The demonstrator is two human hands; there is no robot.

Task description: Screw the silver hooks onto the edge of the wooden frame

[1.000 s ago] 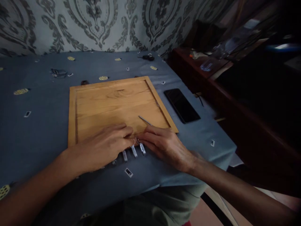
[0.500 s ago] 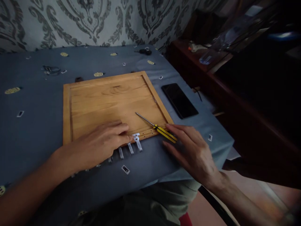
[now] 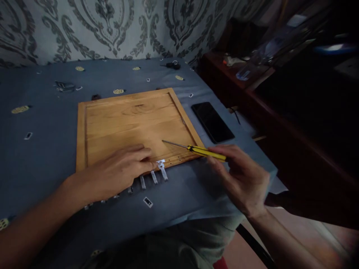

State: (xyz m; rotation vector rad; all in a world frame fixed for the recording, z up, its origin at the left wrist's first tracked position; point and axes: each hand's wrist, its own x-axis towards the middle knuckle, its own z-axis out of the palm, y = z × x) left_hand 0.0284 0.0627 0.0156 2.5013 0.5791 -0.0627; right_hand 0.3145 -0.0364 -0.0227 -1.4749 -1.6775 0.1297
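Observation:
A wooden board (image 3: 137, 119) with a raised frame lies on the cloth-covered table. My left hand (image 3: 120, 168) rests over its near edge, fingertips closed down against a silvery metal hook (image 3: 162, 167). More metal hooks (image 3: 154, 177) stick out along that edge, partly hidden under my left hand. In my right hand (image 3: 241, 172) is a screwdriver (image 3: 206, 152), pinched by its yellow-and-black handle between thumb and fingers. Its thin shaft points left above the board, with the tip apart from the hook. Small dark holes show in the board's near rail, right of the hook.
A black phone (image 3: 212, 122) lies right of the board. Keys (image 3: 171, 65) sit at the back of the table, and a dark metal item (image 3: 65, 86) lies at the back left. A dark wooden cabinet (image 3: 238, 93) borders the table's right side.
My right hand has taken hold of the screwdriver's handle, which lay on the board's near right corner, and raised it, turning it slightly. My left hand stays at the hook.

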